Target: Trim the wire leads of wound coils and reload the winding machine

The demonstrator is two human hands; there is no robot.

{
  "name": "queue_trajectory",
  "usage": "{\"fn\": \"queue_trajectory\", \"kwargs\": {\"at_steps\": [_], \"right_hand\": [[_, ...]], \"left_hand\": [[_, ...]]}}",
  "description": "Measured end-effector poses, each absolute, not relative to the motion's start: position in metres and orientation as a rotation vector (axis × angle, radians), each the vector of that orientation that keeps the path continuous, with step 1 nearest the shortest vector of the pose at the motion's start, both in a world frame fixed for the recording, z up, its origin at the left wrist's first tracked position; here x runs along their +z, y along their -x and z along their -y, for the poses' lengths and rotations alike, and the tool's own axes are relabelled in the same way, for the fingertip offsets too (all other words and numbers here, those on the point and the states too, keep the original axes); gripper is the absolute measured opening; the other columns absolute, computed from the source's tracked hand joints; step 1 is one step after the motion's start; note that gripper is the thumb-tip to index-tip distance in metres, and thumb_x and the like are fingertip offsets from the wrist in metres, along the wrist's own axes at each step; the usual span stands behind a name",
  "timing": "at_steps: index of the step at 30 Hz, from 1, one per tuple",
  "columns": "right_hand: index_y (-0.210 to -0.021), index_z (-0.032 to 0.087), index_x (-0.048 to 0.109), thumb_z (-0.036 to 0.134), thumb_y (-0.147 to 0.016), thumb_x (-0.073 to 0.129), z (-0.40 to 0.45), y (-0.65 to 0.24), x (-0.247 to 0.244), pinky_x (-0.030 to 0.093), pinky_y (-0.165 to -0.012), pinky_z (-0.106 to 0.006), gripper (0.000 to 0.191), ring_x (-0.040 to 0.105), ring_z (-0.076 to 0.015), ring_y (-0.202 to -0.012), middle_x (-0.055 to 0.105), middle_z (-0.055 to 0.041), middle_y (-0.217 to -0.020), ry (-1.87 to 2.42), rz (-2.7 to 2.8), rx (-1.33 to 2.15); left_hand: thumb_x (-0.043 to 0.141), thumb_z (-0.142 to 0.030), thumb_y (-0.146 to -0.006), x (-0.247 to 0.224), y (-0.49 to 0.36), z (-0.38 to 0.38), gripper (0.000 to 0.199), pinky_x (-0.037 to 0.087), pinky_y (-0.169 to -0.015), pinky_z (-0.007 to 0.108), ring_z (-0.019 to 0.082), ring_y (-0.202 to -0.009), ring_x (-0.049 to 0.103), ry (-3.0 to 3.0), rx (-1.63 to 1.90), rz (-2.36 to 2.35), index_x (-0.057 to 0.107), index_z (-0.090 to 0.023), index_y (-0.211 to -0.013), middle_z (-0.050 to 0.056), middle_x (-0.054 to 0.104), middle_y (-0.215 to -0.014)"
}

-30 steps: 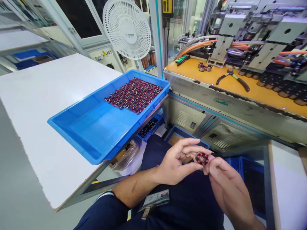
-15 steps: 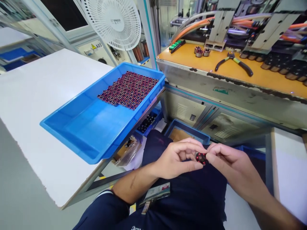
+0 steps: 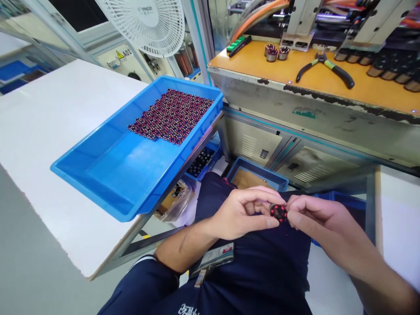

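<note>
Over my lap, my left hand (image 3: pixel 247 212) pinches a small round motor stator (image 3: pixel 278 213) between thumb and fingers. It is dark with red spots around its face, and the face is turned toward me. My right hand (image 3: pixel 306 214) is closed at the stator's right edge, thumb and forefinger pressed together. Whatever lies between those right fingertips is hidden. To the left, a blue tray (image 3: pixel 95 183) on the white table holds a dense layer of similar red-spotted stators (image 3: pixel 173 114) in its far part.
On the machine's orange ledge lie pliers (image 3: pixel 323 65), a few stators (image 3: pixel 271 53) and a green-and-black object (image 3: pixel 238 46). A white fan (image 3: pixel 147 22) stands behind the tray. Below are a blue bin (image 3: pixel 278 179) and a bin of dark parts (image 3: pixel 200 164). The white table (image 3: pixel 39 144) has a corner near my left arm.
The view has tilted down slightly. The stator's red-spotted face now shows more fully between my hands. Both hands remain together around it.
</note>
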State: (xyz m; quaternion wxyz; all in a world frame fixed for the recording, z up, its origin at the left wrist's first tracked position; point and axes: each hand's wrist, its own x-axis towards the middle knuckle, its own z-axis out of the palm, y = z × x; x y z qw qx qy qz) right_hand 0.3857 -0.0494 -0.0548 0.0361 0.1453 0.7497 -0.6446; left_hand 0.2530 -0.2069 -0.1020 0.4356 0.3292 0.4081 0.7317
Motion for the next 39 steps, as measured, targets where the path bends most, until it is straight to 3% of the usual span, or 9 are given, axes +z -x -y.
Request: {"fn": "queue_trajectory", "kwargs": {"at_steps": [6, 12, 22, 28, 32, 35, 39], "right_hand": [[-0.075, 0.02, 0.059, 0.036, -0.091, 0.067, 0.038, -0.393, -0.058, 0.041, -0.064, -0.023, 0.024, 0.049, -0.0124, -0.071, 0.054, 0.001, -0.076, -0.296, -2.27, -1.854], [-0.074, 0.018, 0.061, 0.047, -0.091, 0.065, 0.041, -0.385, -0.048, 0.042, -0.06, -0.022, 0.033, 0.05, -0.0124, -0.068, 0.055, -0.0002, -0.074, -0.394, -2.266, -1.954], [-0.072, 0.019, 0.06, 0.043, -0.093, 0.065, 0.026, -0.395, -0.061, 0.04, -0.061, -0.02, 0.033, 0.049, -0.011, -0.069, 0.054, 0.0007, -0.073, -0.372, -2.32, -1.892], [-0.102, 0.025, 0.066, 0.044, -0.086, 0.074, 0.019, -0.383, -0.042, 0.048, -0.08, -0.023, 0.026, 0.058, -0.0155, -0.092, 0.061, -0.0023, -0.102, -0.187, -2.542, -1.848], [-0.085, 0.022, 0.066, 0.035, -0.092, 0.068, 0.032, -0.368, -0.033, 0.045, -0.084, -0.024, 0.015, 0.057, -0.0131, -0.089, 0.059, -0.0008, -0.097, 0.066, -2.547, -1.743], [-0.073, 0.019, 0.059, 0.033, -0.095, 0.062, 0.04, -0.366, -0.036, 0.044, -0.075, -0.023, 0.026, 0.054, -0.0111, -0.079, 0.057, 0.0007, -0.085, -0.065, -2.646, -1.769], [-0.075, 0.02, 0.057, 0.037, -0.097, 0.059, 0.041, -0.378, -0.043, 0.043, -0.067, -0.02, 0.028, 0.052, -0.0107, -0.074, 0.057, 0.0013, -0.08, -0.294, -2.778, -1.751]], "left_hand": [[0.08, -0.012, -0.073, -0.1, -0.253, 0.209, 0.028, 0.055, -0.079, 0.021, 0.009, -0.084, 0.068, -0.753, 1.798, -0.955, 0.075, -0.017, -0.101, 0.007, 0.067, -0.109], [0.082, -0.012, -0.071, -0.1, -0.257, 0.208, 0.032, 0.056, -0.082, 0.025, 0.012, -0.086, 0.069, -0.685, 1.769, -0.911, 0.073, -0.014, -0.101, 0.008, 0.068, -0.103], [0.083, -0.013, -0.069, -0.094, -0.258, 0.211, 0.03, 0.055, -0.076, 0.022, 0.01, -0.081, 0.068, -0.626, 1.706, -0.862, 0.075, -0.014, -0.099, 0.007, 0.069, -0.104], [0.085, -0.014, -0.066, -0.092, -0.261, 0.209, 0.033, 0.054, -0.072, 0.021, 0.007, -0.073, 0.064, -0.583, 1.579, -0.886, 0.075, -0.013, -0.098, 0.006, 0.071, -0.098], [0.087, -0.013, -0.064, -0.091, -0.265, 0.208, 0.035, 0.056, -0.071, 0.023, 0.008, -0.069, 0.064, -0.591, 1.555, -0.893, 0.073, -0.013, -0.097, 0.0, 0.069, -0.078], [0.086, -0.013, -0.065, -0.09, -0.266, 0.211, 0.033, 0.056, -0.073, 0.022, 0.008, -0.073, 0.065, -0.576, 1.581, -0.89, 0.074, -0.013, -0.096, 0.002, 0.07, -0.09], [0.084, -0.012, -0.068, -0.091, -0.265, 0.213, 0.036, 0.054, -0.073, 0.019, 0.006, -0.075, 0.066, -0.554, 1.635, -0.88, 0.074, -0.015, -0.103, 0.004, 0.07, -0.095]]}}
